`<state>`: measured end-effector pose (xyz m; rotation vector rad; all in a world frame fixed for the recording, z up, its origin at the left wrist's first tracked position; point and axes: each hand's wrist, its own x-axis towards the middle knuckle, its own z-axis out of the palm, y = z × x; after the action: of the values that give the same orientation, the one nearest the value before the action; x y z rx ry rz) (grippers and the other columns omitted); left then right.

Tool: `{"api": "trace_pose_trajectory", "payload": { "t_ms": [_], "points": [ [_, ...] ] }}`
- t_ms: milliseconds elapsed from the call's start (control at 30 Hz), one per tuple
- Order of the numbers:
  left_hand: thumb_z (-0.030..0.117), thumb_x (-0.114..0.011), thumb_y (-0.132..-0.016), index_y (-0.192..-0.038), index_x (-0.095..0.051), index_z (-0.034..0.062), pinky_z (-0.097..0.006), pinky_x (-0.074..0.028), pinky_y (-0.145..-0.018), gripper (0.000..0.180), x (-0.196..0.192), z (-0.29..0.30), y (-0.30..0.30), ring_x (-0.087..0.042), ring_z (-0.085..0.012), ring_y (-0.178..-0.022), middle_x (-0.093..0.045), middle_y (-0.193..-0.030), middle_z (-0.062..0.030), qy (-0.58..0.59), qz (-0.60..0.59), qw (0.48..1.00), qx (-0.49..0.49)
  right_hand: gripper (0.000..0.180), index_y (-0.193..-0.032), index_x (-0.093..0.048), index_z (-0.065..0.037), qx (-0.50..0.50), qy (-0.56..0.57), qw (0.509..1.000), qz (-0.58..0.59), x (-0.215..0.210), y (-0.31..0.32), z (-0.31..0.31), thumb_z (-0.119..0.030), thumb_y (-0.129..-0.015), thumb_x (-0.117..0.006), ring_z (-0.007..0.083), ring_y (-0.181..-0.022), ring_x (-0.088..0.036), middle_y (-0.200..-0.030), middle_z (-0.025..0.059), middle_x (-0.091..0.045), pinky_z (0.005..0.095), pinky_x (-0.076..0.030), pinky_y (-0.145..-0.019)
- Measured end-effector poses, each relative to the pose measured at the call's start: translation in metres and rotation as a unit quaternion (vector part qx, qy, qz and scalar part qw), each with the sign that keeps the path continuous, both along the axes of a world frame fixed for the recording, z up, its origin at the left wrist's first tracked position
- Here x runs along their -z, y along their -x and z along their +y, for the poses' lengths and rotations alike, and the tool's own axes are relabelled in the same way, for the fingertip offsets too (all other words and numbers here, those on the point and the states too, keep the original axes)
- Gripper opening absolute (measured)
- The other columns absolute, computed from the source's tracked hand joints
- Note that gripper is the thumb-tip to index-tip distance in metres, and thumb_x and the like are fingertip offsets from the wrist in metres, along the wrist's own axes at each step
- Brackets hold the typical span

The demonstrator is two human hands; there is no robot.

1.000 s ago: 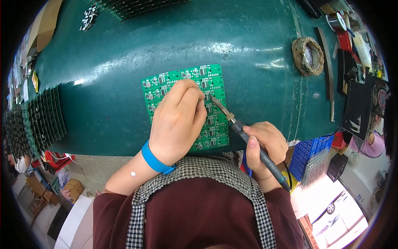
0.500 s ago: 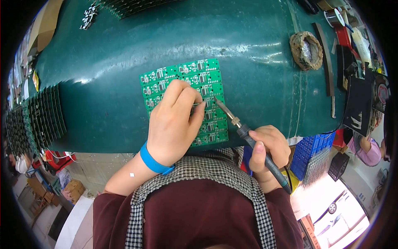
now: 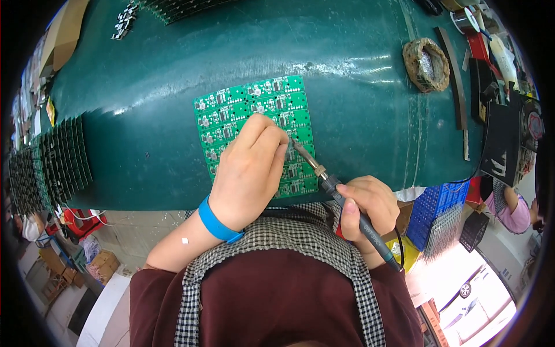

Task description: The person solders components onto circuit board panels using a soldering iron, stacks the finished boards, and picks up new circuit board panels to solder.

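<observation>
A green panel of small circuit boards point(image 3: 296, 120) lies flat on the green table top. My left hand point(image 3: 247, 168), with a blue band at the wrist, rests over the panel's middle. Its thumb and fingers are pinched together near the right column of boards. Whatever lies between those fingertips is too small or hidden to make out. In my right hand point(image 3: 372, 209) I grip a soldering iron point(image 3: 330, 184) by its dark handle. The iron's tip meets the panel just right of my left fingertips.
A brown ring-shaped holder point(image 3: 426, 65) sits at the right, beside a long dark bar point(image 3: 451, 75). A solder reel point(image 3: 464, 21) stands behind. Stacked board panels point(image 3: 60, 162) occupy the left edge. A blue crate point(image 3: 432, 215) is below the table's right side.
The soldering iron and my right hand have moved slightly left, bringing the tip closer to my left fingertips. My left fingers have shifted slightly right, still pinched.
</observation>
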<state>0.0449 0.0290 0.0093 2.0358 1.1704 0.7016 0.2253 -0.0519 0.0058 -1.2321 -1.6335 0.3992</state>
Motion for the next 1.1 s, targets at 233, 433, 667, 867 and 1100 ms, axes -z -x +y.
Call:
{"api": "trace_pose_trajectory", "payload": {
  "t_ms": [233, 433, 667, 867, 1100],
  "points": [
    [-0.004, -0.065, -0.075, -0.085, -0.057, 0.0019, -0.030, -0.040, -0.051, 0.014, 0.000, -0.007, 0.006, -0.048, -0.0190, -0.057, -0.055, -0.081, -0.0064, -0.061, 0.019, 0.998, 0.003, 0.009, -0.075, -0.062, 0.003, 0.040, -0.036, 0.998, 0.022, 0.001, -0.004, -0.010, -0.005, -0.074, -0.059, 0.0220, -0.045, -0.057, -0.058, 0.0101, -0.059, 0.0298, -0.047, -0.044],
    [-0.005, -0.064, -0.074, -0.083, -0.055, 0.0023, -0.027, -0.035, -0.048, 0.015, -0.002, -0.015, 0.003, -0.043, -0.0133, -0.055, -0.055, -0.082, -0.0055, 0.014, 0.000, 1.000, -0.013, 0.008, -0.076, -0.062, 0.002, 0.016, -0.020, 1.000, 0.011, -0.001, -0.003, -0.012, -0.005, -0.074, -0.059, 0.0216, -0.046, -0.057, -0.058, 0.0092, -0.059, 0.0291, -0.045, -0.043],
    [-0.005, -0.062, -0.074, -0.084, -0.055, 0.0025, -0.028, -0.035, -0.048, 0.015, -0.001, -0.017, 0.002, -0.040, -0.0141, -0.053, -0.053, -0.082, -0.0057, 0.005, 0.006, 1.000, -0.008, 0.009, -0.079, -0.063, 0.001, 0.010, -0.019, 1.000, 0.008, 0.002, 0.000, -0.013, -0.006, -0.075, -0.061, 0.0213, -0.047, -0.057, -0.059, 0.0089, -0.059, 0.0289, -0.045, -0.043],
    [-0.007, -0.062, -0.075, -0.084, -0.057, 0.0023, -0.028, -0.036, -0.049, 0.014, 0.000, -0.018, 0.001, -0.043, -0.0150, -0.054, -0.053, -0.081, -0.0061, -0.020, 0.010, 1.000, -0.008, 0.009, -0.080, -0.064, 0.001, 0.009, -0.022, 1.000, 0.001, 0.003, 0.002, -0.016, -0.005, -0.074, -0.061, 0.0210, -0.047, -0.058, -0.059, 0.0089, -0.059, 0.0287, -0.046, -0.043],
    [-0.005, -0.066, -0.073, -0.081, -0.060, 0.0024, -0.028, -0.042, -0.051, 0.013, 0.001, -0.023, 0.006, -0.051, -0.0159, -0.059, -0.052, -0.078, -0.0069, -0.062, 0.037, 0.997, -0.003, 0.010, -0.078, -0.063, 0.003, 0.009, -0.035, 0.999, 0.001, 0.005, 0.003, -0.025, -0.004, -0.072, -0.060, 0.0211, -0.047, -0.058, -0.059, 0.0099, -0.059, 0.0285, -0.046, -0.043]
  ]
}}
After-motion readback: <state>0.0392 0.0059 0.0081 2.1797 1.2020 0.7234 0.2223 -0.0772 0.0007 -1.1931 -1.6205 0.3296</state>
